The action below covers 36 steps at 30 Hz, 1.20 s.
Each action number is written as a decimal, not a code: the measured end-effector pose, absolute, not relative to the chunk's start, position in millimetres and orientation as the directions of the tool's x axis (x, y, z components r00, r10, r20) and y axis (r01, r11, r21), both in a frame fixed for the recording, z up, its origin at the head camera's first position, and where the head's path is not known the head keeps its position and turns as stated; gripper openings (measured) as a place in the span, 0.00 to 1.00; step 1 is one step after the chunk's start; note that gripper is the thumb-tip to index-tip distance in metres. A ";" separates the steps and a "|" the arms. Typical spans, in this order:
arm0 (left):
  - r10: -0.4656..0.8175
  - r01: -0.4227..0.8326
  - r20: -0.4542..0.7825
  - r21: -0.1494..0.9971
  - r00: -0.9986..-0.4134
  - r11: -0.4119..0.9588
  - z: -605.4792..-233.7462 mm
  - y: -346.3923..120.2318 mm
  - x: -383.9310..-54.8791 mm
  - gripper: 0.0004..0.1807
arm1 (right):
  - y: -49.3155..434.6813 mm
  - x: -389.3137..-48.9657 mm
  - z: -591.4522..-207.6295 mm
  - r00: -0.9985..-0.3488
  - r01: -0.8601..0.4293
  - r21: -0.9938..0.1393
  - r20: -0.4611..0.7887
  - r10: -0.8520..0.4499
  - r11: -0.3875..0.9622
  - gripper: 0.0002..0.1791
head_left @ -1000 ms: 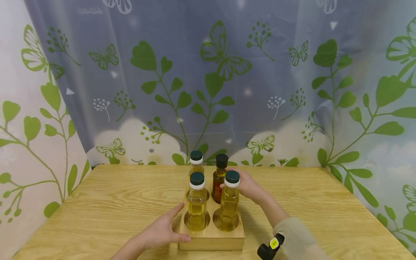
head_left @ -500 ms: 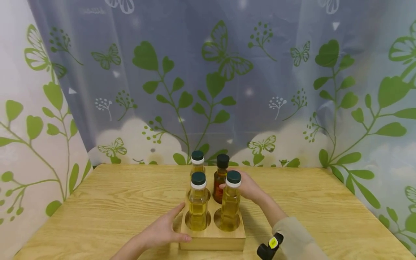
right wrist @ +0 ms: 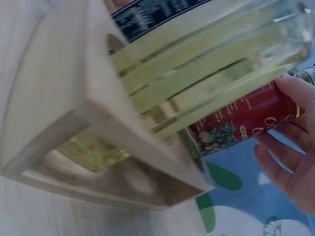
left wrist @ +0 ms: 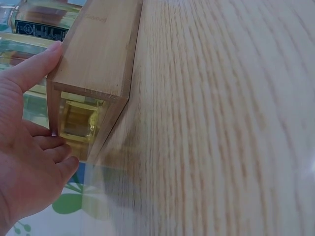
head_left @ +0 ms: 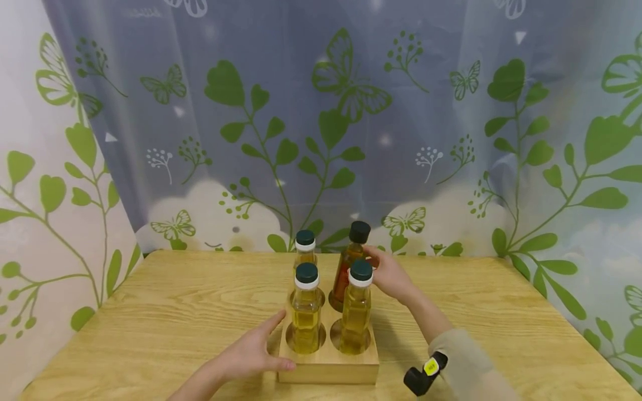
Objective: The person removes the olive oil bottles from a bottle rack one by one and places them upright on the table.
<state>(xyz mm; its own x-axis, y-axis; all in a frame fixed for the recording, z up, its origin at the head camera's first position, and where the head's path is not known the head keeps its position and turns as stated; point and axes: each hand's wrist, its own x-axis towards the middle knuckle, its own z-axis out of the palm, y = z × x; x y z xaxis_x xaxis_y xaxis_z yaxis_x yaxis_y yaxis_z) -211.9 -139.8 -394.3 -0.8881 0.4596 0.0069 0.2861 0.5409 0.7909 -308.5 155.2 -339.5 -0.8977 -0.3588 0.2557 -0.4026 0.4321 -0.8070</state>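
Note:
A wooden bottle rack [head_left: 328, 372] holds several bottles. My right hand [head_left: 393, 277] grips a dark bottle with a black cap [head_left: 347, 267] at the back right hole, leaning it to the right. Its red label [right wrist: 246, 115] shows in the right wrist view, thumb on one side and fingers on the other. My left hand [head_left: 251, 351] holds the rack's front left corner, thumb at the front edge and fingers along the left side. Green-capped bottles of yellow liquid stand at front left [head_left: 306, 314], front right [head_left: 357, 312] and back left [head_left: 304, 255].
The rack stands on a wood-grain table [head_left: 200, 295]. A curtain [head_left: 281, 111] printed with leaves and butterflies hangs behind it. A black device with a yellow sticker [head_left: 426, 372] is strapped at the right sleeve.
The dark bottle was upright in its hole; its cap has moved up and to the right, so it now tilts. My right hand moved with it. The left hand stays on the rack.

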 end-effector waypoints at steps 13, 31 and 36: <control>0.457 0.281 0.003 0.792 -0.890 0.542 -393.9 -139.4 -212.9 0.56 | 179.8 -305.4 -307.7 -0.934 -0.333 -0.835 0.228 -0.276 0.438 0.41; 0.478 0.271 -0.018 0.805 -0.878 0.528 -393.8 -141.4 -212.8 0.55 | 234.9 -296.5 -316.0 -0.959 -0.278 -0.820 0.208 -0.192 0.501 0.40; 0.480 0.279 -0.010 0.804 -0.877 0.525 -394.5 -141.8 -213.4 0.55 | 254.2 -294.2 -324.9 -0.969 -0.245 -0.800 0.187 -0.161 0.547 0.41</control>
<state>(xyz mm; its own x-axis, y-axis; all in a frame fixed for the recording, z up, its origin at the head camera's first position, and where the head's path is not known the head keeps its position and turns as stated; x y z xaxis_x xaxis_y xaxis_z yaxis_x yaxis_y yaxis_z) -213.4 -141.8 -394.5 -0.8771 0.4802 -0.0096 0.2785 0.5248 0.8043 -294.2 254.2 -324.9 -0.9691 -0.1610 0.1870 -0.2453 0.5474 -0.8001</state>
